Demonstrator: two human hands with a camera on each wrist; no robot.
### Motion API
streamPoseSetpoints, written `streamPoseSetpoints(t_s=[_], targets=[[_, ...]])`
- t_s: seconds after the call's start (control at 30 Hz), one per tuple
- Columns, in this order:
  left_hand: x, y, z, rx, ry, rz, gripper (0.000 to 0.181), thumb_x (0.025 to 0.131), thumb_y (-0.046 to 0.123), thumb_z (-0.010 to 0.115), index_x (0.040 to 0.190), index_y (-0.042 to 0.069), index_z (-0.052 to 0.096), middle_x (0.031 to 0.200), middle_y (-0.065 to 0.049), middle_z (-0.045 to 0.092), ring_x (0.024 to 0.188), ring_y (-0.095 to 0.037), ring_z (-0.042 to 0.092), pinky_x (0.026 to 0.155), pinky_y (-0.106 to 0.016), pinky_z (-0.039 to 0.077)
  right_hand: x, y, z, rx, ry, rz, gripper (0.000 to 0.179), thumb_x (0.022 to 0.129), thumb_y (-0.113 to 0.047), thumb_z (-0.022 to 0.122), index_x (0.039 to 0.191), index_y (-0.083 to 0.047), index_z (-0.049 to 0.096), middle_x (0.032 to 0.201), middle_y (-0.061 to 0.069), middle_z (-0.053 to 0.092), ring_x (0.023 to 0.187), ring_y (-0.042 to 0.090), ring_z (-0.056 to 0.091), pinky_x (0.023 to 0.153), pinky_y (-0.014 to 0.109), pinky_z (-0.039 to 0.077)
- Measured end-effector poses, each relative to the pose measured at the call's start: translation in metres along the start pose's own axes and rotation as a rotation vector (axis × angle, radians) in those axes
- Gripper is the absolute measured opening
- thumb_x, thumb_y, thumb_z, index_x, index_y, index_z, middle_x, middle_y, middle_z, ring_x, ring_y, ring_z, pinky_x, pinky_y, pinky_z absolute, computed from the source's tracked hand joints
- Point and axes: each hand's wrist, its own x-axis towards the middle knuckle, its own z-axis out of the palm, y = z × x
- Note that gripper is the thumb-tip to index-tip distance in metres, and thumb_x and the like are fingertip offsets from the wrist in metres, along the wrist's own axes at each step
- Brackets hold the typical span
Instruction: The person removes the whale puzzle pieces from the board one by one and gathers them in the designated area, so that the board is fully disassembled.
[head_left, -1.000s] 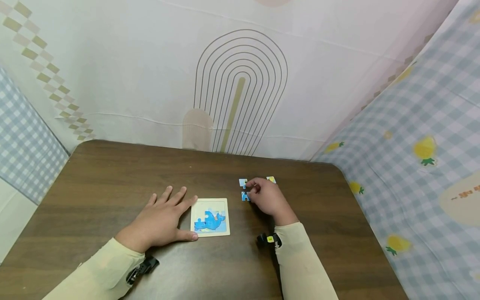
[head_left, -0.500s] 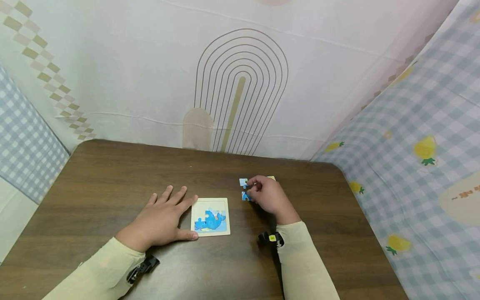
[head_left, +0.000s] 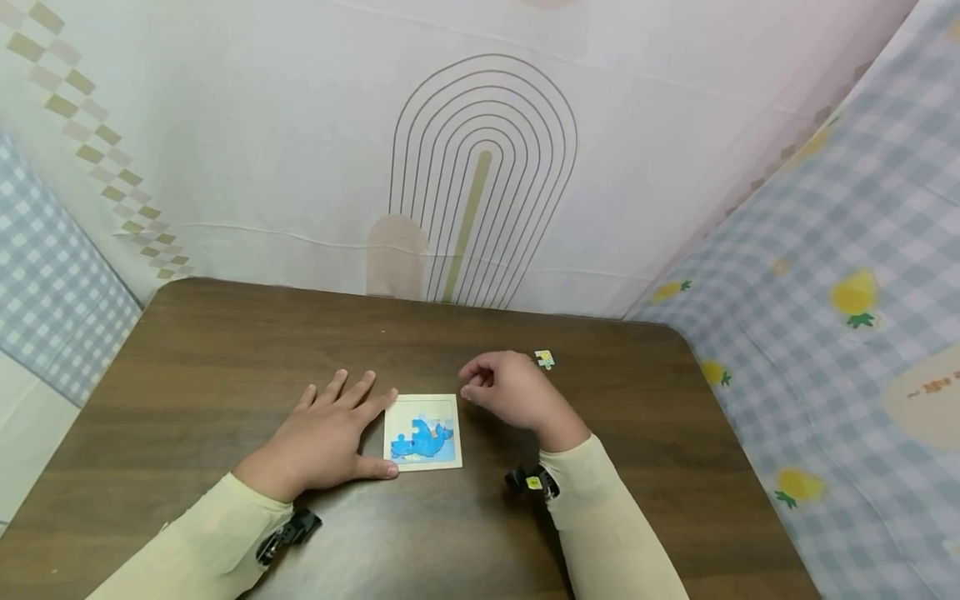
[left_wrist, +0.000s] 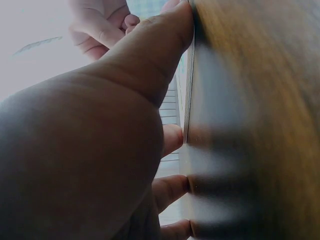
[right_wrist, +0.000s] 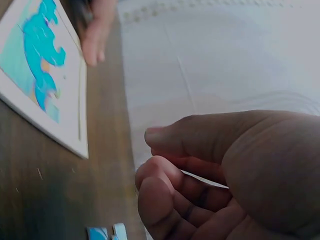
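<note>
A square wooden puzzle board (head_left: 453,465) with a blue dolphin picture lies on the table; bare backing shows along its top and left. My left hand (head_left: 307,437) lies with spread fingers at its left side, thumb and forefinger touching the frame. My right hand (head_left: 513,392) is above the table just right of the board, its fingers curled and thumb tip near the forefinger; no piece shows between them. In the right wrist view, a blue puzzle piece (right_wrist: 97,233) and a pale puzzle piece (right_wrist: 119,231) lie below this hand, which hides them from the head view.
Beyond the right hand lies a yellow and white puzzle piece (head_left: 544,359). The brown wooden table (head_left: 315,325) meets a patterned cloth backdrop (head_left: 300,150) at the back, and a checked cloth (head_left: 787,333) hangs on the right.
My right hand has moved left from beside the two loose pieces toward the board, now covering them in the head view and uncovering the yellow piece. My left hand has stayed put.
</note>
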Motion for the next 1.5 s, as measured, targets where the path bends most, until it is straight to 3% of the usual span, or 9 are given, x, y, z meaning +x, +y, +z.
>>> streamPoseSetpoints(t_s=[0.2,0.37,0.53,0.6,0.67,0.77,0.9,1.5], targets=[[0.001,0.000,0.000,-0.001,-0.009,0.000,0.113,0.088,0.089,0.072,0.178,0.030,0.038,0.187,-0.017,0.026,0.171,-0.059,0.016,0.128,-0.088,0.018,0.002,-0.014,0.015,-0.081,-0.080,-0.066,0.013,0.101,-0.014,0.082,0.112,-0.009,0.085,0.092,-0.005,0.075,0.080,0.010,0.064,0.076,0.028,0.058],[0.000,-0.001,0.001,0.003,-0.004,0.003,0.112,0.088,0.089,0.071,0.178,0.031,0.038,0.187,-0.017,0.026,0.171,-0.059,0.016,0.128,-0.088,0.018,0.002,-0.025,0.027,-0.156,-0.142,-0.120,0.003,0.100,-0.013,0.083,0.099,-0.012,0.080,0.078,-0.008,0.060,0.070,0.008,0.053,0.070,0.025,0.048],[0.000,-0.002,0.001,-0.002,-0.006,0.006,0.112,0.088,0.090,0.071,0.178,0.032,0.038,0.187,-0.017,0.026,0.171,-0.059,0.016,0.128,-0.088,0.018,0.002,-0.037,0.036,-0.253,-0.167,-0.133,0.022,0.099,-0.018,0.086,0.082,-0.016,0.070,0.069,-0.010,0.040,0.065,0.008,0.039,0.064,0.026,0.035],[0.000,-0.002,0.001,-0.003,-0.003,0.009,0.111,0.088,0.089,0.071,0.178,0.031,0.038,0.187,-0.017,0.026,0.171,-0.059,0.016,0.128,-0.088,0.018,0.002,-0.040,0.037,-0.285,-0.168,-0.126,0.017,0.097,-0.021,0.088,0.088,-0.014,0.076,0.070,-0.010,0.045,0.067,0.008,0.042,0.066,0.026,0.038],[-0.001,-0.002,0.001,-0.004,-0.001,0.011,0.111,0.088,0.089,0.071,0.178,0.031,0.039,0.187,-0.017,0.026,0.171,-0.059,0.016,0.128,-0.088,0.019,0.002,-0.043,0.040,-0.326,-0.169,-0.112,0.016,0.096,-0.027,0.090,0.101,-0.013,0.084,0.077,-0.009,0.061,0.074,0.008,0.052,0.071,0.026,0.048],[-0.001,-0.002,0.001,-0.005,0.000,0.011,0.111,0.089,0.089,0.071,0.177,0.031,0.039,0.187,-0.017,0.026,0.171,-0.059,0.017,0.128,-0.088,0.019,0.002,-0.046,0.043,-0.400,-0.175,-0.104,0.035,0.097,-0.033,0.090,0.124,-0.011,0.086,0.106,-0.003,0.082,0.094,0.011,0.067,0.089,0.030,0.060],[0.000,-0.003,0.001,-0.005,-0.004,0.009,0.111,0.088,0.089,0.071,0.177,0.031,0.039,0.187,-0.017,0.026,0.171,-0.059,0.016,0.128,-0.088,0.019,0.001,-0.048,0.047,-0.473,-0.182,-0.114,0.038,0.099,-0.035,0.088,0.130,-0.013,0.086,0.127,0.000,0.083,0.111,0.015,0.072,0.102,0.035,0.062],[-0.001,-0.001,-0.001,-0.004,-0.001,0.007,0.111,0.088,0.088,0.073,0.177,0.030,0.040,0.187,-0.017,0.027,0.171,-0.058,0.017,0.128,-0.088,0.019,0.001,-0.057,0.051,-0.564,-0.198,-0.103,0.028,0.099,-0.030,0.084,0.122,-0.014,0.084,0.104,-0.004,0.074,0.088,0.013,0.059,0.084,0.033,0.057]])
